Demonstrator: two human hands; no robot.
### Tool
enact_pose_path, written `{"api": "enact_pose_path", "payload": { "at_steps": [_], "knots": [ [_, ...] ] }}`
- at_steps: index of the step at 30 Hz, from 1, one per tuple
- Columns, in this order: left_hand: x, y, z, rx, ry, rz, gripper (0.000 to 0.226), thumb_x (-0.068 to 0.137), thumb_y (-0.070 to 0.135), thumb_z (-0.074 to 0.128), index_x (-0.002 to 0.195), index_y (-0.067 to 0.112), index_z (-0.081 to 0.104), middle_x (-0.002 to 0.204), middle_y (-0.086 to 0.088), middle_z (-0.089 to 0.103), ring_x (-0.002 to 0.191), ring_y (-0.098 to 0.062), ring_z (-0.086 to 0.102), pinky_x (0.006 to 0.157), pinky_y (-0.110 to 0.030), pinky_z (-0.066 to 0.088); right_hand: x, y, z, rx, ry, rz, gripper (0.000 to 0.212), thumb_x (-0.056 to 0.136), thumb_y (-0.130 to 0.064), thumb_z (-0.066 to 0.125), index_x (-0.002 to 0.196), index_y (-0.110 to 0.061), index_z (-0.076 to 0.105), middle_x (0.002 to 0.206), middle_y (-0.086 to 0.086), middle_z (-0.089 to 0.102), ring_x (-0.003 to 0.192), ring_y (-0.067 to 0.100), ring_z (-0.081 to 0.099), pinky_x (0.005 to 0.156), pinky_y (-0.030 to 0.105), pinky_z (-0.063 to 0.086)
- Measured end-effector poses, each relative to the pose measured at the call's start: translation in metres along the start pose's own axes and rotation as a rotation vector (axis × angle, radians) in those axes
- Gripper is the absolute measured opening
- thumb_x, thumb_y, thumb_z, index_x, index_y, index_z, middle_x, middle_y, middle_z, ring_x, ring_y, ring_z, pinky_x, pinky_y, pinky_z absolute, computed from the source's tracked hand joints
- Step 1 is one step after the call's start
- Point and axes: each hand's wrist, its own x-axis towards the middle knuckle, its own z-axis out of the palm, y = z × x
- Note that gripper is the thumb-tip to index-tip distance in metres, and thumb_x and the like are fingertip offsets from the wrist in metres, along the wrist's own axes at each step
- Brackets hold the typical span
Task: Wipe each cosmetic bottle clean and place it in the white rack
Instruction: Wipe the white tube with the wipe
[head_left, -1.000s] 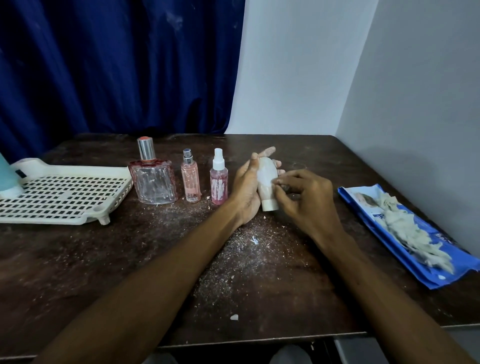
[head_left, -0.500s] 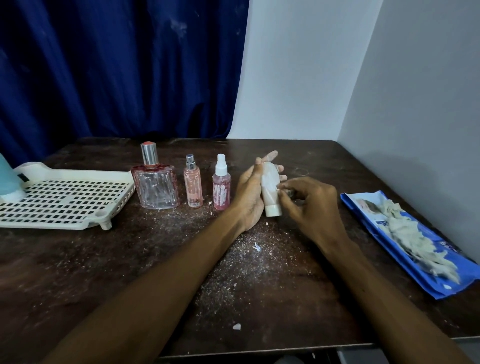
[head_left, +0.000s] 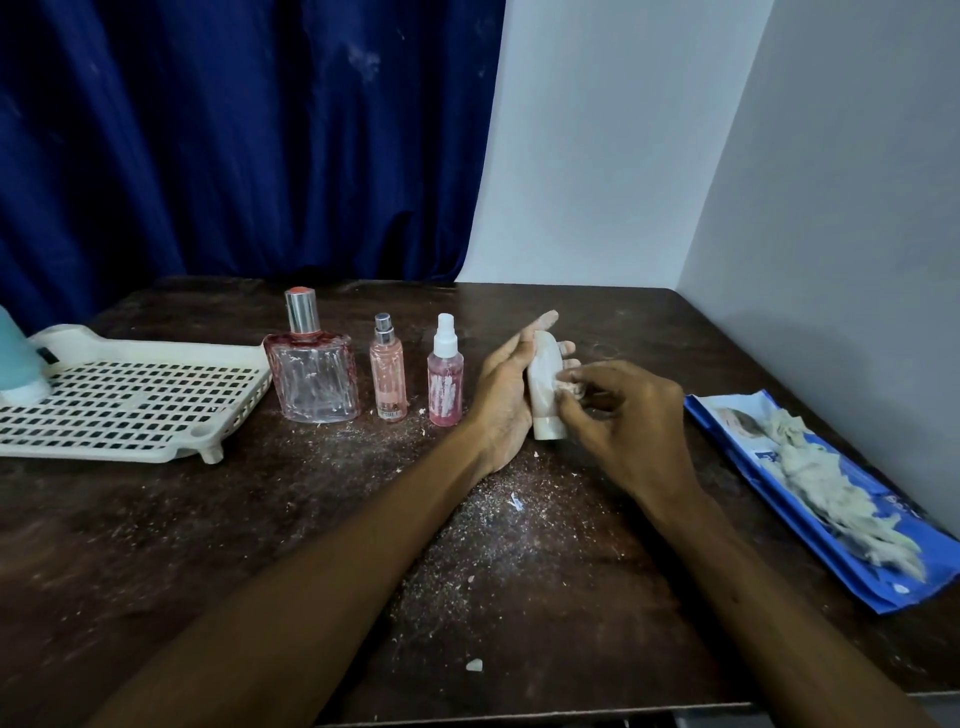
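Far-left rack edge: teal bottle (head_left: 15, 358) stands on the white rack (head_left: 171, 457), cut off by the frame. It's the only piece racked, same as a second ago.
Row beside rack: glass perfume bottle (head_left: 314, 379), slim pink spray (head_left: 388, 376) and white-capped pink spray (head_left: 445, 387) stand upright on the table (head_left: 156, 545). All are streaked white and unmoved, so probably not wiped yet.
Left hand (head_left: 506, 395): wraps the white tube (head_left: 543, 384), thumb along one side, fingertips showing past the other. Grip unchanged. Tube is cap-down; can't tell if the cap touches the table.
Right hand (head_left: 623, 415): pinches a small wipe wad (head_left: 569, 388) against the tube's side. Fingertips have crept slightly along the tube since a second ago, which reads as a rubbing stroke.
Change: only that small rub, plus the view shifting a little. Tube looks mid-wipe, not ready for the rack, and three more bottles wait.
Right edge: blue wipe pack (head_left: 727, 415) with crumpled wipes (head_left: 831, 499) on top lies near the wall, untouched.
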Motion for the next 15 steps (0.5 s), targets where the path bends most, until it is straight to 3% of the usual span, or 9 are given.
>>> {"api": "enact_pose_path", "payload": {
  "at_steps": [5, 9, 15],
  "knots": [
    [-0.002, -0.0005, 0.0014, 0.025, -0.02, 0.021, 0.04, 0.107, 0.025, 0.037, 0.142, 0.011, 0.051, 0.106, -0.012, 0.062, 0.093, -0.019, 0.061, 0.091, -0.041, 0.052, -0.0008, 0.004, 0.0009, 0.006, 0.029, 0.049, 0.022, 0.079, -0.009, 0.078, 0.101, -0.01, 0.076, 0.09, -0.002, 0.075, 0.076, 0.005, 0.07, 0.071, 0.033, 0.06],
    [-0.0017, 0.0, 0.0007, 0.016, -0.01, 0.031, 0.04, 0.107, 0.025, 0.037, 0.141, 0.011, 0.051, 0.105, -0.011, 0.063, 0.095, -0.02, 0.061, 0.081, -0.034, 0.056, -0.0005, -0.0001, 0.0026, 0.026, 0.036, -0.013, 0.018, 0.08, -0.008, 0.079, 0.097, -0.008, 0.078, 0.091, 0.001, 0.076, 0.076, 0.005, 0.07, 0.066, 0.029, 0.06],
    [-0.0012, 0.0, 0.0011, 0.017, 0.006, 0.051, 0.038, 0.107, 0.022, 0.037, 0.14, 0.01, 0.053, 0.103, -0.011, 0.063, 0.094, -0.019, 0.061, 0.082, -0.032, 0.054, -0.0005, 0.0074, 0.0038, -0.024, 0.016, -0.023, 0.014, 0.081, -0.007, 0.078, 0.095, -0.007, 0.079, 0.091, 0.004, 0.074, 0.075, 0.008, 0.069, 0.065, 0.029, 0.06]
  ]
}}
